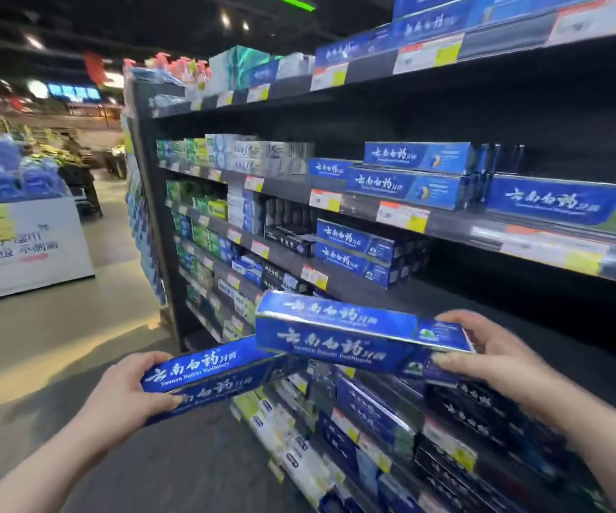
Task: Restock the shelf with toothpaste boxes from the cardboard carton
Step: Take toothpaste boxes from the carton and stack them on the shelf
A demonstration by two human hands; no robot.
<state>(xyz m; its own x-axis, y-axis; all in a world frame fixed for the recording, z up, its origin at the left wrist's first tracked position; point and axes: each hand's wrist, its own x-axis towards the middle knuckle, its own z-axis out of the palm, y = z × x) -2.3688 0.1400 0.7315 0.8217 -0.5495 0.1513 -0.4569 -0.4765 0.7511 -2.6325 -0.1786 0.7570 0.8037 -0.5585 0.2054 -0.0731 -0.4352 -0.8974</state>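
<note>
- The left hand [128, 390] comes in from the lower left corner, forearm bare and angled up toward the shelf unit [147, 201].
- Its thumb lies along the top of the lower toothpaste box [210, 375] and its fingers curl round the front face, clamped on the box's left end.
- That box is held in the air in front of the shelf unit's lower tiers, and its far end tilts up and to the right.
- Whether it is one box or a stacked pair cannot be told through the blur.
- The right hand [491, 357] reaches in from the lower right, wrist bent inward.
- Its thumb is over the top and its fingers are under the bottom of the upper toothpaste box [351, 335], gripping the right end.
- The upper box sits nearly level in the air, just off the front edge of a lower shelf.
- Its left end overlaps the far end of the lower box, but contact between the two cannot be told.
- Matching blue boxes [410, 187] stand stacked at the front edge of the middle shelf, above a rail of price tags [403, 216].
- More blue boxes [358, 253] sit one shelf below.
- A white display stand [25, 246] stands across the aisle at the left edge.
</note>
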